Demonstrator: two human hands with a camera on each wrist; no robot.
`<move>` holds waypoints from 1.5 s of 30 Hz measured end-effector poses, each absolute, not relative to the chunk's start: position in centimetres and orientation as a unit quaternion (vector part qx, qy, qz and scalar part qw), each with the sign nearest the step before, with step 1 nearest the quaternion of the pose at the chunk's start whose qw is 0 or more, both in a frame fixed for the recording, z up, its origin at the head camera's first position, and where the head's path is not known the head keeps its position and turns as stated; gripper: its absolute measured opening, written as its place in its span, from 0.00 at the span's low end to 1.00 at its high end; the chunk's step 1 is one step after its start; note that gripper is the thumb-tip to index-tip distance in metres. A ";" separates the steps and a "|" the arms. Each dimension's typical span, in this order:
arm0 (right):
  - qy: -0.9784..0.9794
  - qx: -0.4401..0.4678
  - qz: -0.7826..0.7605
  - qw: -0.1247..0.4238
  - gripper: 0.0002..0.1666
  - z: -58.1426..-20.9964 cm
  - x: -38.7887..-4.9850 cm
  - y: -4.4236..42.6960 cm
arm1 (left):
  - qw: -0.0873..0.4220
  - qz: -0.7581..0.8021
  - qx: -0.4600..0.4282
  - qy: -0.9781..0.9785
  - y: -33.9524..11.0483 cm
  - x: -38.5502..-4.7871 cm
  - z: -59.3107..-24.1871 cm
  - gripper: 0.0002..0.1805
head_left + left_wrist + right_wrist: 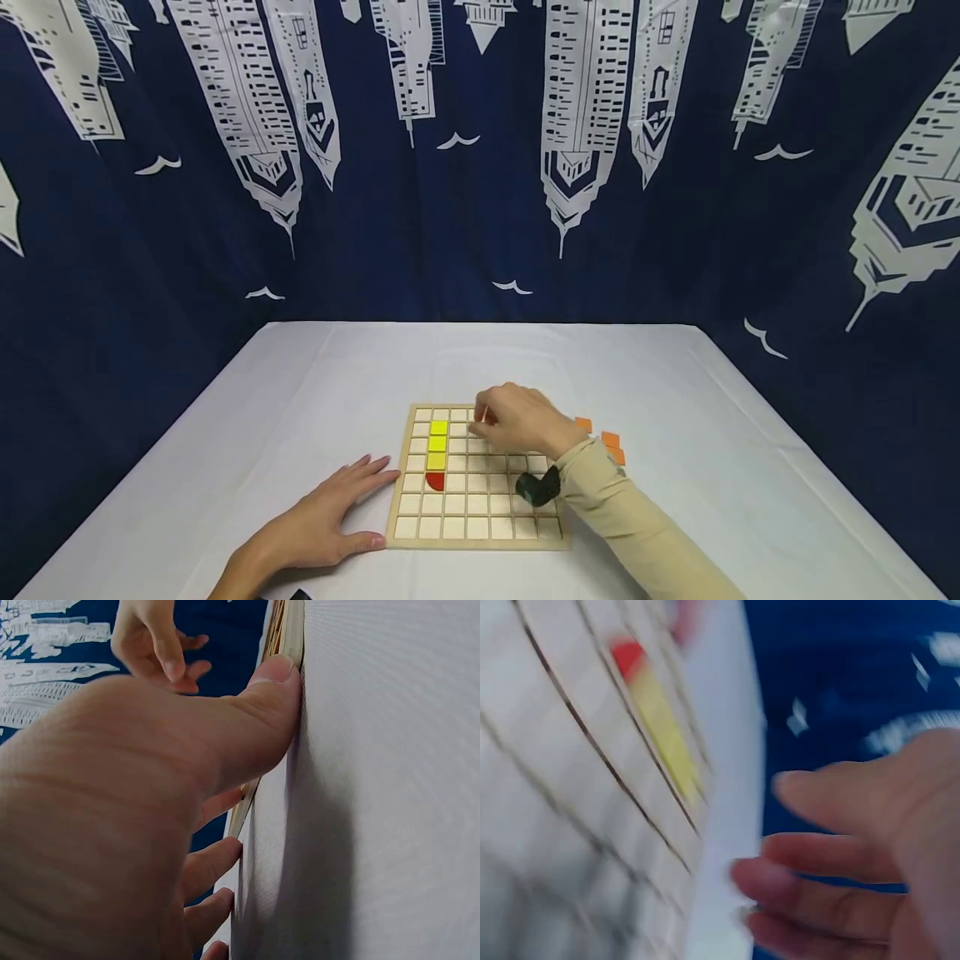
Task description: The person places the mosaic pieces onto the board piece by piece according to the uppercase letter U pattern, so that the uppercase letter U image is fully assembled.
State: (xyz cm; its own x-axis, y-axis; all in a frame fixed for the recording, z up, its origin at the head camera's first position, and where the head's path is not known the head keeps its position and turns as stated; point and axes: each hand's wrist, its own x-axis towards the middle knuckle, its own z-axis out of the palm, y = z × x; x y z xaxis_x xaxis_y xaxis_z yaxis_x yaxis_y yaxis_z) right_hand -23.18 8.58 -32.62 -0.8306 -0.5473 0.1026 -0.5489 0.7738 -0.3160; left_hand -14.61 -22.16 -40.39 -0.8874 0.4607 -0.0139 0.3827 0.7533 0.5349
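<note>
Right hand (517,417) above the upper right part of the board, thumb and index finger apart, the other fingers loosely bent; the right wrist view, though blurred, shows the thumb clear of the fingers. Left hand (337,504) at the board's left side, fingers spread, thumb tip touching the edge near the lower left corner and index fingertip at the edge higher up.

Board (455,527): a flat grid of pale square cells, divided by thin ridges and framed in light wood, lying on the bench between the two hands. In the second column from the left, three bright yellow squares (437,443) stand one below another, in the second, third and fourth rows from the top. Directly below them, in the fifth row, sits a red piece (435,481) shaped like a quarter disc, its rounded side turned to the lower left.

Orange pieces (611,439) lie on the bench just beyond the board's right side, some partly behind the right forearm. The right hand hides several upper cells; a black device (537,487) at the right wrist and the beige sleeve (637,525) cover others toward the right edge. The bench (315,400) is spread with a white cloth. Behind it hangs a dark blue curtain (420,225) printed with upside-down white towers and small white birds
</note>
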 end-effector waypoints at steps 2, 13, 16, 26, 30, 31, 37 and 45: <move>-0.951 0.262 0.165 -0.016 0.10 -31.5 -24.1 11.0 | 0.075 0.268 0.220 0.935 -22.0 -14.8 -40.4 0.45; -0.979 0.106 0.136 -0.107 0.18 -30.6 -26.8 22.5 | 0.057 0.267 0.246 0.930 -22.3 -14.6 -40.3 0.44; -0.980 0.062 0.122 -0.143 0.15 -31.1 -26.3 23.8 | 0.057 0.268 0.245 0.930 -22.3 -14.5 -40.5 0.44; -0.982 0.045 0.084 -0.165 0.10 -31.4 -24.7 23.4 | 0.070 0.271 0.246 0.928 -22.2 -14.1 -41.0 0.44; -0.982 0.078 0.064 -0.161 0.08 -30.6 -23.9 21.3 | 0.052 0.264 0.250 0.930 -22.3 -14.6 -40.6 0.44; -0.981 0.086 0.059 -0.163 0.08 -30.5 -23.6 20.7 | 0.049 0.261 0.252 0.931 -22.3 -14.7 -40.6 0.44; -0.978 0.149 -0.002 -0.145 0.13 -31.8 -21.2 17.3 | 0.054 0.266 0.246 0.931 -22.0 -14.9 -40.4 0.44; -0.978 0.160 -0.023 -0.130 0.17 -33.0 -20.7 16.0 | 0.069 0.268 0.236 0.932 -22.2 -14.8 -40.5 0.44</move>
State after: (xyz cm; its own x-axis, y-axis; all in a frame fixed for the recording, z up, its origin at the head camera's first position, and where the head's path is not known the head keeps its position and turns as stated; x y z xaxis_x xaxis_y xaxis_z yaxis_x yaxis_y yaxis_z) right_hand -20.74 15.96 -32.95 -0.9147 -0.3075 -0.2621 -0.3195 0.9476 0.0033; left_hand -14.76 -22.23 -40.49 -0.8792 0.4764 -0.0023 0.4025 0.7453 0.5316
